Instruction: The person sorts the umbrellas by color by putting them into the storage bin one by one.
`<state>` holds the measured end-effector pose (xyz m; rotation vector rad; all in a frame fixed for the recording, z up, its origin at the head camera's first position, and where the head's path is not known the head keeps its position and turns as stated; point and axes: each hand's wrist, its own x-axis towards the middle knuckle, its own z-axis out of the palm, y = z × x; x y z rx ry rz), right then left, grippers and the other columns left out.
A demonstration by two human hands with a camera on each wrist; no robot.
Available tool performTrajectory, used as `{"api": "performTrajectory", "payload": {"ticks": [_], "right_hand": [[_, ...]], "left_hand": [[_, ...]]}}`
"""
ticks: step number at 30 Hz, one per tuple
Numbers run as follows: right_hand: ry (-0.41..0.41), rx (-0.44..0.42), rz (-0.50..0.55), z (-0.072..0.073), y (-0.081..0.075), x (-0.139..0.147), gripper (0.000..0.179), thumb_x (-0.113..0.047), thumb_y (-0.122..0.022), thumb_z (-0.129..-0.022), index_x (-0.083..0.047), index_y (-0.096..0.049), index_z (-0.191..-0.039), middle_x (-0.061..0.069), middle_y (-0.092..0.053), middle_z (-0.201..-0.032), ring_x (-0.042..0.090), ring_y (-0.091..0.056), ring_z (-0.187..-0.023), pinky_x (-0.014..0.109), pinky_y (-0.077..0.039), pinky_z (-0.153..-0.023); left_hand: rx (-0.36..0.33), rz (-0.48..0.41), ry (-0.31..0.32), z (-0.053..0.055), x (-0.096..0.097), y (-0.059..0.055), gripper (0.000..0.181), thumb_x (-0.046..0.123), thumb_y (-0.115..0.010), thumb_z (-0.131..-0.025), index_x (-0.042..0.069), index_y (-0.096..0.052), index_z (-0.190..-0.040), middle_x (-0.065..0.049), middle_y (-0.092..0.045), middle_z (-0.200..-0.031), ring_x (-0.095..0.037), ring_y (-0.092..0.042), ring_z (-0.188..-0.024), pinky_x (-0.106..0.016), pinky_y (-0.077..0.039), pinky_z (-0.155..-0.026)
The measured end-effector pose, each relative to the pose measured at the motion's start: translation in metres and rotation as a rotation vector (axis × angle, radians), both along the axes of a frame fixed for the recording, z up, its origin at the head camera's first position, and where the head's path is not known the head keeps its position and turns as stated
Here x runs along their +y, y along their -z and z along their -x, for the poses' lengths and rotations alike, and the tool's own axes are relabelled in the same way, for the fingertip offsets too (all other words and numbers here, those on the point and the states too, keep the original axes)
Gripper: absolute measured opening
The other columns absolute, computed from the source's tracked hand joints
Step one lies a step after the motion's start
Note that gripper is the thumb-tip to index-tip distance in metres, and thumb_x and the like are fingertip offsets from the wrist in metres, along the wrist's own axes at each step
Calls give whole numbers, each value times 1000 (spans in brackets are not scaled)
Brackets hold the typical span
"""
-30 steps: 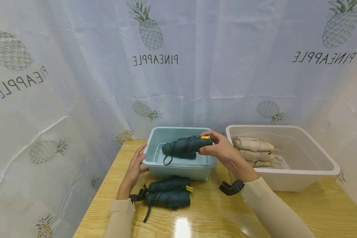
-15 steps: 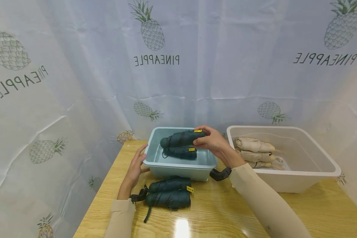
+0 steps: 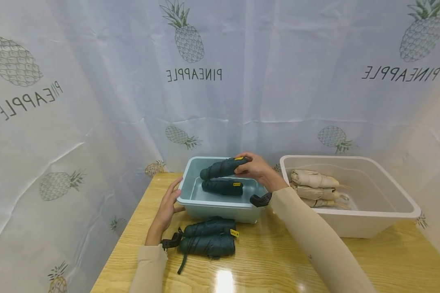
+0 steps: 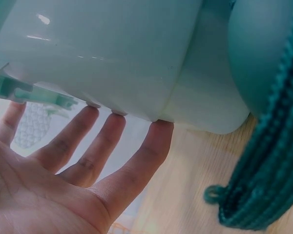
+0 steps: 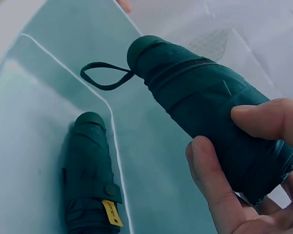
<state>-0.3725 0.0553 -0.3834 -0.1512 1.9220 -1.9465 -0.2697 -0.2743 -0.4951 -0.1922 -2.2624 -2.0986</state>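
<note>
My right hand (image 3: 254, 167) grips a dark green folded umbrella (image 3: 220, 168) by its yellow-tagged end, above the back part of the light blue bin (image 3: 220, 202). In the right wrist view, thumb and fingers close round that umbrella (image 5: 200, 97), whose strap loop dangles from the far end. Another green umbrella (image 3: 221, 187) lies on the bin's floor, apart from the held one. Against the bin's left side, my left hand (image 3: 166, 207) rests its fingertips; the left wrist view shows those fingers (image 4: 132, 170) extended, touching the outer wall.
Two green umbrellas (image 3: 207, 245) lie side by side on the wooden table (image 3: 271, 264) in front of the bin. To the right stands a white bin (image 3: 355, 212) with several beige folded umbrellas (image 3: 313, 191). A pineapple-print curtain (image 3: 220, 101) hangs behind.
My right hand has moved left and towards the back with the held umbrella, uncovering more of the umbrella on the bin's floor. The left hand stays in place.
</note>
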Motion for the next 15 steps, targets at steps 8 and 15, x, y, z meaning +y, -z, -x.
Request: {"api": "performTrajectory", "payload": {"ticks": [8, 15], "right_hand": [[-61, -60, -26, 12, 5, -8, 58, 15, -66, -87, -5, -53, -140, 24, -44, -143, 37, -65, -111, 49, -54, -102], [-85, -98, -41, 19, 12, -17, 62, 16, -66, -85, -4, -52, -142, 24, -36, -153, 42, -54, -126, 56, -47, -109]], "left_hand": [[3, 1, -1, -1, -1, -1, 50, 35, -38, -110, 28, -32, -160, -14, -31, -162, -48, -43, -141, -71, -49, -95], [-1, 1, -4, 0, 0, 0, 50, 37, -39, -110, 29, -33, -159, -11, -28, -164, -48, -41, -143, -73, -48, -95]]}}
